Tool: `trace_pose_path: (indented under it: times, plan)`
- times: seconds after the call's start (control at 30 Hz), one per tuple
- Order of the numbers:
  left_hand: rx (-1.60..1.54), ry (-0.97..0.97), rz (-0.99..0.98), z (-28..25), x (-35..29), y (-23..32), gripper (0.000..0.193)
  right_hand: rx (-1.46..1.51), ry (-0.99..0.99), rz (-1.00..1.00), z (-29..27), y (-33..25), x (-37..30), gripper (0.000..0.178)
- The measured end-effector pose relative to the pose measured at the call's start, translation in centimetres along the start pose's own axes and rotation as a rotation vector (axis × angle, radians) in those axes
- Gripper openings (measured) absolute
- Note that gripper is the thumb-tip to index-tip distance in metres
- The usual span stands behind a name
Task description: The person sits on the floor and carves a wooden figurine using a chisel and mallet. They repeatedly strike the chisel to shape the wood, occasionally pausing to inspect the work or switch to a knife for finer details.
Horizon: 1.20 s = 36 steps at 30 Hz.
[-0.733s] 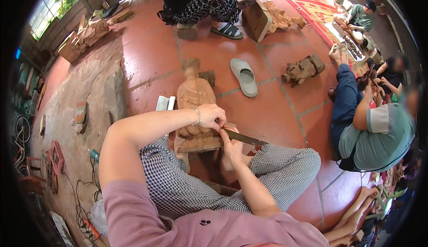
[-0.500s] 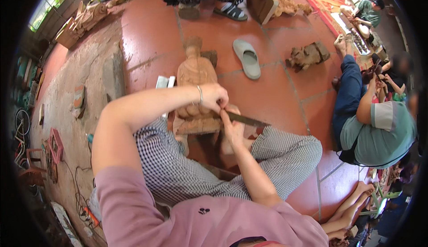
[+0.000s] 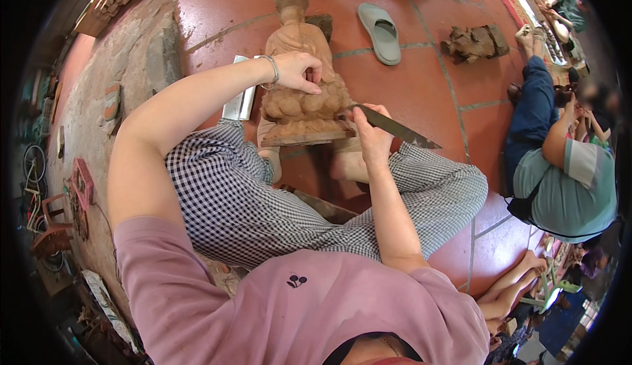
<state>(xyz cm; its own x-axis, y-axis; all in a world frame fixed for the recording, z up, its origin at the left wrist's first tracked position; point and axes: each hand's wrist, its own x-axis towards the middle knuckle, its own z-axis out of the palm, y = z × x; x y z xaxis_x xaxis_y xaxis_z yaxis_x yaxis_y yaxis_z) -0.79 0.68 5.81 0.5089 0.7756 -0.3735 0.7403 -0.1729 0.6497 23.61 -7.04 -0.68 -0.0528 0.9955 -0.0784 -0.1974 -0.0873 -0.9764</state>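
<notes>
A carved wooden statue [image 3: 297, 39] of a seated figure stands on a petalled base between my feet. My left hand [image 3: 296, 73], with a bracelet at its wrist, is over the statue's lap, its fingers curled in. Whether anything is inside them is hidden. My right hand [image 3: 374, 134] is closed around a knife [image 3: 403, 130] with a dark, flat blade, beside the right side of the statue's base. The blade's pointed end slants away to the right, over my knee.
A grey slipper [image 3: 380, 34] and a rough block of wood [image 3: 478, 43] lie on the red tiles beyond. Left of the statue is a whitish, flat-sided object [image 3: 241, 98]. A person in a green shirt [image 3: 571, 180] sits at the right. A stone slab [image 3: 164, 58] lies far left.
My left hand has moved away from my right hand and the knife, toward the statue's lap. The knife stays in my right hand. The whole view has shifted.
</notes>
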Motion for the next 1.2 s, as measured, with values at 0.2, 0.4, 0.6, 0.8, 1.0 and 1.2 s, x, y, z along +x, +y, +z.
trace_pose_path:
  times: [0.2, 0.4, 0.6, 0.8, 1.0, 1.2]
  plan:
    - [0.053, -0.057, 0.026, -0.3, 0.4, 0.1, 0.050, -0.505, -0.036, -0.277, 2.1, 1.0, -0.5, 0.020]
    - [0.076, -0.033, 0.016, 0.0, 0.3, 0.1, 0.052, -0.548, -0.082, -0.133, 1.5, -0.1, 0.0, 0.021]
    - [0.071, -0.069, -0.003, -0.2, 0.4, 0.3, 0.052, -0.580, -0.080, -0.258, 2.1, 0.0, -0.4, 0.019]
    - [0.140, -0.162, 0.078, -1.0, 0.5, 0.1, 0.063, -0.500, -0.125, -0.111, 0.9, 0.0, 1.0, 0.021]
    - [0.443, -0.161, 0.023, -0.4, 0.7, 2.7, 0.070, -0.600, -0.056, -0.250, 1.8, -0.4, 0.5, 0.016]
    - [0.561, -0.142, 0.078, 0.2, 0.0, 3.9, 0.069, -0.310, -0.132, -0.044, 1.9, -0.4, -0.3, 0.015]
